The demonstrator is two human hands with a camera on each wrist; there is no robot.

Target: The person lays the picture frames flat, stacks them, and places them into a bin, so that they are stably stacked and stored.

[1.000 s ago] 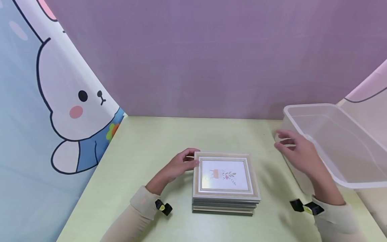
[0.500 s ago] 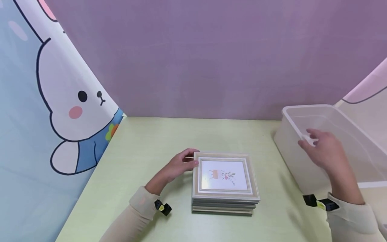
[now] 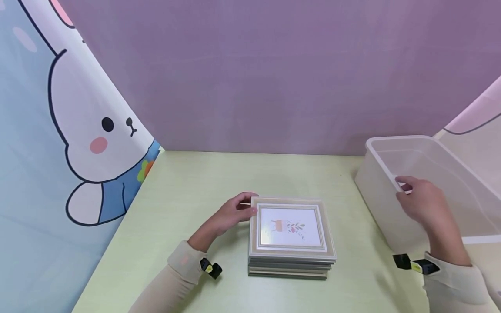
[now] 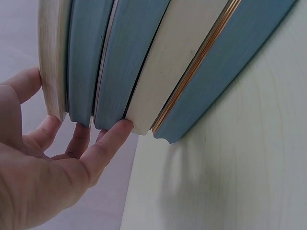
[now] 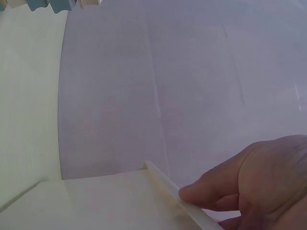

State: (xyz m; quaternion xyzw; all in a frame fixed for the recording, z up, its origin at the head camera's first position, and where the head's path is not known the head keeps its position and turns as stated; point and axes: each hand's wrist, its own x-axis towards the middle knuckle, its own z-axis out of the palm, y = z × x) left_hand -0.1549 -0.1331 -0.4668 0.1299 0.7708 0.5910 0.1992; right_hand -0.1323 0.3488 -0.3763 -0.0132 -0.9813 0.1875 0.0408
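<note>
A stack of several picture frames [image 3: 291, 261] lies on the table, the top one showing a print of a plant and an orange shape. My left hand [image 3: 225, 217] touches its left end; in the left wrist view the thumb [image 4: 26, 85] rests against the top frame and the fingertips [image 4: 122, 128] against the edges of beige and blue-grey frames. On the right, my right hand [image 3: 424, 202] reaches over the near-left rim of a translucent plastic bin [image 3: 373, 191]. Its thumb [image 5: 192, 191] and curled fingers pinch that rim; the fingers are partly hidden.
The pale green tabletop [image 3: 203, 174] ends at a purple cloth backdrop [image 3: 254, 74]. At the left hangs a blue cloth [image 3: 31, 208] with a cartoon rabbit. The bin's tall walls stand at the table's right side.
My right hand has moved right from beside the bin to above it, then lowered onto the rim, thumb and fingers drawing closer together. My left hand and the stack stay in place.
</note>
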